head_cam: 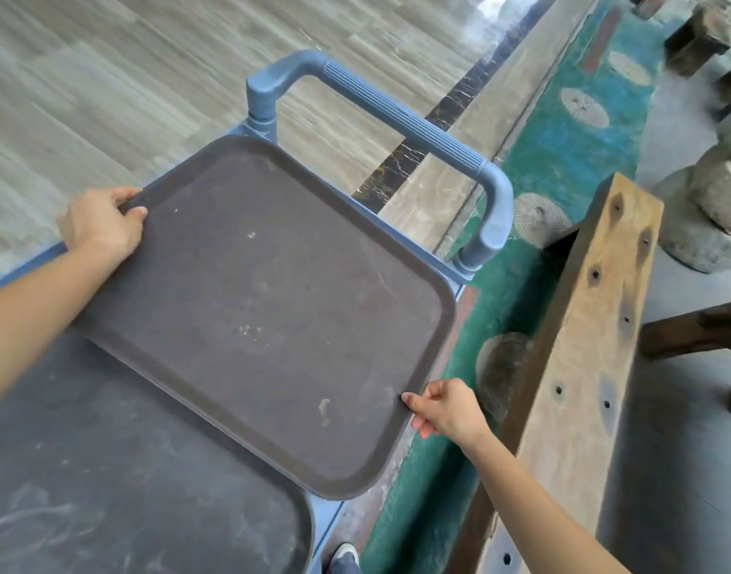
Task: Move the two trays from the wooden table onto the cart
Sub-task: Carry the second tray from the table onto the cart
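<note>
A dark brown rectangular tray (268,308) lies over the blue cart (459,279), near its handle end. My left hand (100,225) grips the tray's far left corner. My right hand (442,408) pinches its right edge. This tray overlaps a second dark tray (119,482) that lies on the cart at the lower left. The cart's blue ribbed handle (396,122) arches just beyond the held tray. A wooden plank edge (583,345), which may belong to the table, runs along the right.
Grey wood-look floor spreads at the upper left. A green painted strip (571,130) with stone discs runs between cart and plank. Round stone blocks (711,209) and dark wooden stools stand at the right. A shoe (345,557) shows at the bottom.
</note>
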